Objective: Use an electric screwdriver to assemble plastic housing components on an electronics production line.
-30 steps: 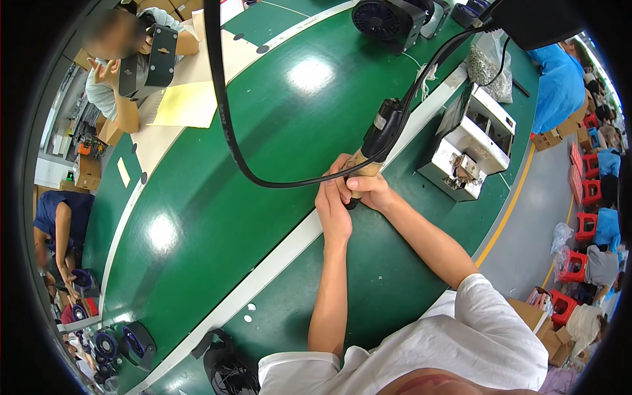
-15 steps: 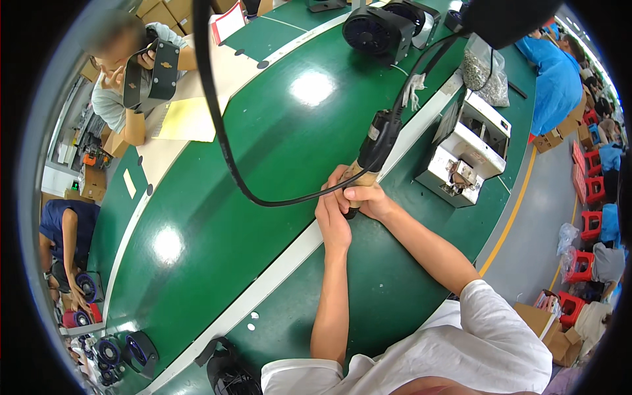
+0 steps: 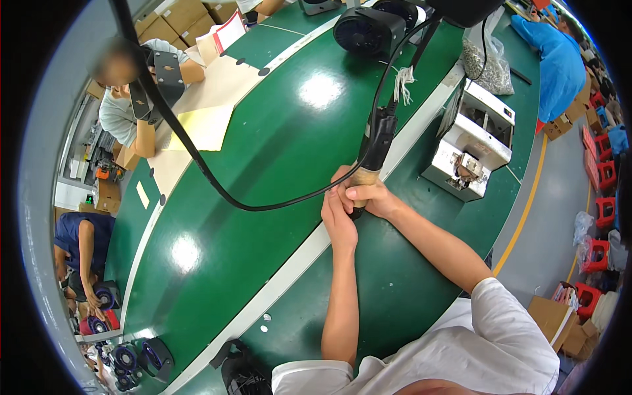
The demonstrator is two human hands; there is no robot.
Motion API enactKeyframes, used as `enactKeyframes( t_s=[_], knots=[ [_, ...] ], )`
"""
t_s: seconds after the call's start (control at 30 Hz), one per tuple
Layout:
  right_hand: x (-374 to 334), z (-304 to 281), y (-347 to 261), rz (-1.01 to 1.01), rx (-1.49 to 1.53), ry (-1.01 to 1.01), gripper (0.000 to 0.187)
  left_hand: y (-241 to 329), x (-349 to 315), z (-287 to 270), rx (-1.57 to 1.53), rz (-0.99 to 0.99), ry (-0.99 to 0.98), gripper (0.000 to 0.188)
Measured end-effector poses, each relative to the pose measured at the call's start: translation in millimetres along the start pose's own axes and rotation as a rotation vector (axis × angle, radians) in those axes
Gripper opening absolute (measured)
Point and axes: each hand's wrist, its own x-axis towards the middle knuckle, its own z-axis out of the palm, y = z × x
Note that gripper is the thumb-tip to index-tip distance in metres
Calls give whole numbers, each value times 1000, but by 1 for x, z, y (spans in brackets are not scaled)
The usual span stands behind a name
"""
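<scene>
The right hand was clenched around the tan handle of a hanging electric screwdriver, held upright over the white strip of the green tabletop. The left hand was closed at the tool's lower end — what it pinched could not be told. Sound practice here was judged to be keeping the tool vertical and the black cable slack. A clear bag held small metal parts — probably screws

Both hands together (fingers curled)
</scene>
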Motion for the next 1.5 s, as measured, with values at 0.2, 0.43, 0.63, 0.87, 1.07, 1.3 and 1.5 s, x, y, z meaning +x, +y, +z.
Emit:
enactKeyframes(
  t_s=[0.2,0.43,0.63,0.87,1.07,1.3,1.5],
  knots=[
    [1,1,4,11,-9,26,33,0,1,-2,-41,4,2,42],
    [5,-3,9,-36,-29,3,33,5,0,-2,-30,-5,-11,38],
    [4,-5,9,-17,-16,-2,33,3,1,1,-41,6,-1,37],
    [5,-6,9,-37,-8,-15,32,6,0,1,-18,3,7,45],
    [4,-7,9,-24,-14,-5,32,6,1,-1,-15,-54,-32,45],
    [2,1,6,-5,-14,25,32,5,0,-3,-5,7,-18,44],
    [3,-10,5,10,-31,6,35,4,-1,5,-50,13,-7,45]
  ],
)
